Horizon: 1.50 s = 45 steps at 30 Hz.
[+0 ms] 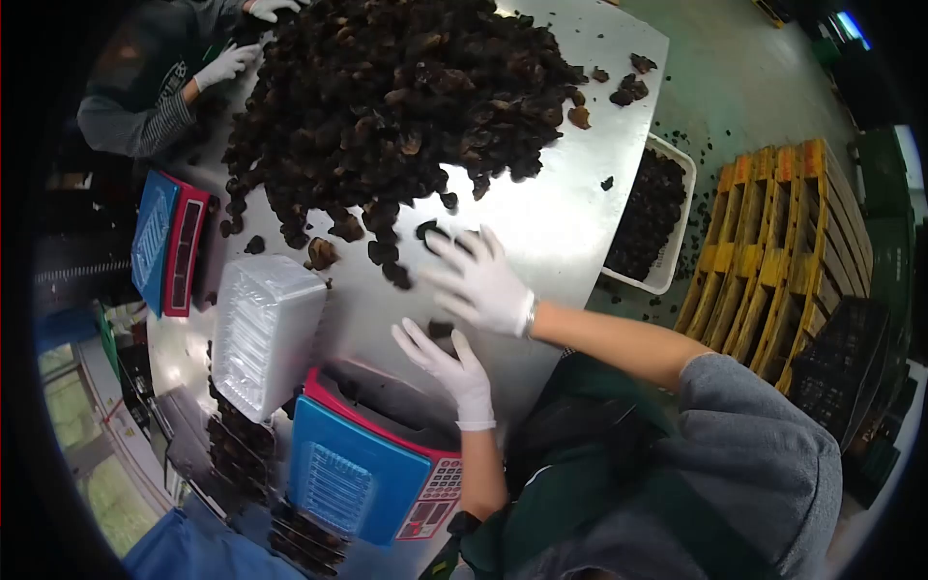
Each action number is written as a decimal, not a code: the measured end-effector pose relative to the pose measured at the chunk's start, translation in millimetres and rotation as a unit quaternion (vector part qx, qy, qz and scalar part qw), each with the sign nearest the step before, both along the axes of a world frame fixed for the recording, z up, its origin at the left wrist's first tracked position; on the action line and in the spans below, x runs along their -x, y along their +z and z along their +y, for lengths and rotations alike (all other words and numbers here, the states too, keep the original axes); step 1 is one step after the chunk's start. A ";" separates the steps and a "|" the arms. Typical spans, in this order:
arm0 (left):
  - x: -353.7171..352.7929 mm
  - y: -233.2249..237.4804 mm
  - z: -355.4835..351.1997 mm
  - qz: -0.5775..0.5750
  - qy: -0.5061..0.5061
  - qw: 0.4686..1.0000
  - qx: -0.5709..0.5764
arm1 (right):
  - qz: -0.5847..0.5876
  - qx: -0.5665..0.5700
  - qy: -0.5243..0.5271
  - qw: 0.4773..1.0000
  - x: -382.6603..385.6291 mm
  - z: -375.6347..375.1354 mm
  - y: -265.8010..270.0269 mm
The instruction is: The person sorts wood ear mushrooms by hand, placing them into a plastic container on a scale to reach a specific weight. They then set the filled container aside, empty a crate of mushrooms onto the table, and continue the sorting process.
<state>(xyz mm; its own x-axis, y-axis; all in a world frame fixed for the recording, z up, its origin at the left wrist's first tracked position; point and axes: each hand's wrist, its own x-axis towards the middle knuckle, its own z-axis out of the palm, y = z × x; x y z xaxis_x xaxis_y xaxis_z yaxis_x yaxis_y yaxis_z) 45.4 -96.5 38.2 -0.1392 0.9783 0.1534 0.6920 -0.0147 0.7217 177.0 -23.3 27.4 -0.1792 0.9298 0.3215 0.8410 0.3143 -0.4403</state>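
Bare, silvery metal table (pixel 541 227) carrying a large heap of dark brown to black, crinkled, irregular pieces (pixel 406 106), with stray ones scattered about its edges. Both of the person's hands wear thin white gloves and are partly blurred. The left hand (pixel 452 377) is raised with thumb and fingers spread apart; a single small blackish piece (pixel 441 330) shows between their tips, though contact cannot be told. The right hand (pixel 486 282), fingers fanned, is just beside it, nearer the heap, with dark pieces near its fingertips.

Below the left hand stands a red-bodied weighing scale with a blue platform and keypad (pixel 401 493), bearing a clear, ribbed plastic tray (pixel 333 488). Next to it rises a tall stack of nested, clear plastic trays (pixel 280 333); beyond is a second red-and-blue scale (pixel 153 290). Across the heap, a co-worker's white-gloved hand (pixel 227 66) is near its edge. On the floor: a white rectangular plastic bin of dark pieces (pixel 681 224) and yellow slatted wooden pallets (pixel 754 253).
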 end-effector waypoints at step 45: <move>52.3 -7.6 18.0 0.090 0.074 0.993 0.015 | -0.035 0.094 0.067 0.993 -28.8 1.4 26.0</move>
